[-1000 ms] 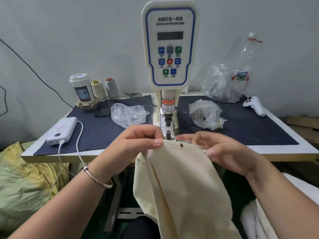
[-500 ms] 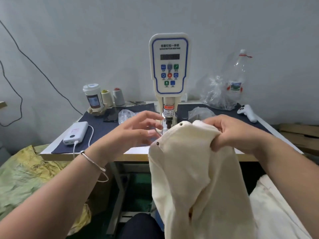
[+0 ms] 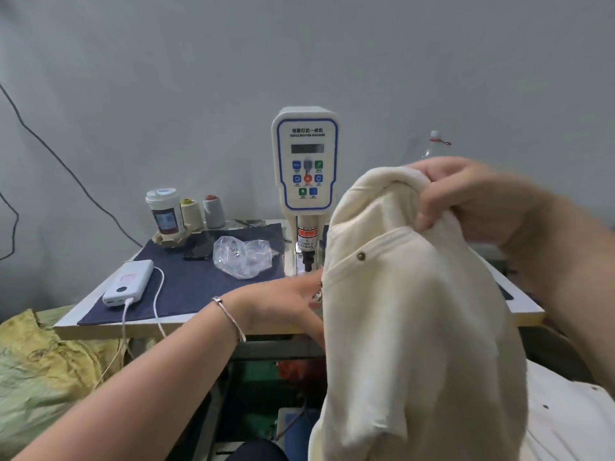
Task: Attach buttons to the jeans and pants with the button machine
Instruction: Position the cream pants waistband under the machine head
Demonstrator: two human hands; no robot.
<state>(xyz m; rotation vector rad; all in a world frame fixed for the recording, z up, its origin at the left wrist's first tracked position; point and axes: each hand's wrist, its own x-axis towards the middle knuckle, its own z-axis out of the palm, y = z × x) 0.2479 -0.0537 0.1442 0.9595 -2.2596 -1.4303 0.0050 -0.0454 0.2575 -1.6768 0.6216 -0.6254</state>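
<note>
Cream pants (image 3: pixel 416 327) lifted clear of the bench (image 3: pixel 133 327), hanging at centre right of the frame, in front of the button machine (image 3: pixel 304 161). Right hand (image 3: pixel 472 201) at upper right, grip closed tight on a bunched fold at the top of the garment. Left hand (image 3: pixel 286 304) at centre, reaching to the left edge of the cloth; fingers hidden behind the fabric, so grip impossible to tell. One brass button (image 3: pixel 360 256) already set near the pocket seam.

Probably moving the garment off, or turning it for another button. Best done by raising the cloth well above the machine's punch (image 3: pixel 307 261), keeping fingers out from under it, and watching for snags against the plastic bag (image 3: pixel 243 256).
</note>
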